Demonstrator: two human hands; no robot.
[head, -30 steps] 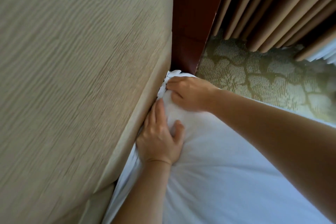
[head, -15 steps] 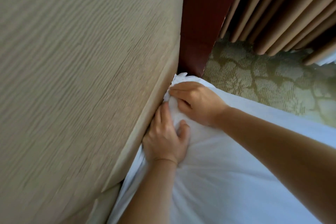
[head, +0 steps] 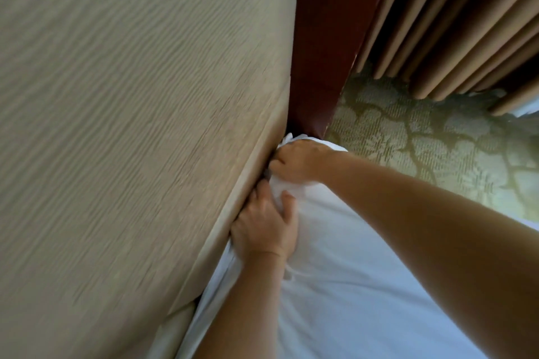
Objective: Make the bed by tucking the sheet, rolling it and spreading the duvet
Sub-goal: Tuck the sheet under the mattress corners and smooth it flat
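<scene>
The fingers (head: 278, 165) of the right hand (head: 300, 162) are curled in tight, knuckles turned toward the headboard (head: 131, 125). They grip a bunched corner of the white sheet (head: 364, 285) just above the centre of the frame, and the fingertips are buried in the cloth and out of sight. A small crumpled tuft of the sheet pokes up above that hand, right at the foot of the dark red wooden post (head: 329, 52). Just below, the left hand (head: 264, 227) lies along the narrow seam where the sheet meets the headboard. Its fingers (head: 259, 192) run fairly straight up the seam, pressing the cloth against the padded panel, with their tips hidden in the gap. The thumb is spread to the right and pushed down into the sheet, and a soft bulge of fabric rises between thumb and forefinger. The two hands are very near each other. The sheet fills the lower right of the frame, mostly smooth, with a few creases gathered beside the left wrist, and its edge drops into the gap toward the lower left. The beige, ribbed headboard takes up the whole left half. In the upper right hang the folds of a tan curtain (head: 452, 23), and under them lies a green patterned carpet (head: 437, 148)
</scene>
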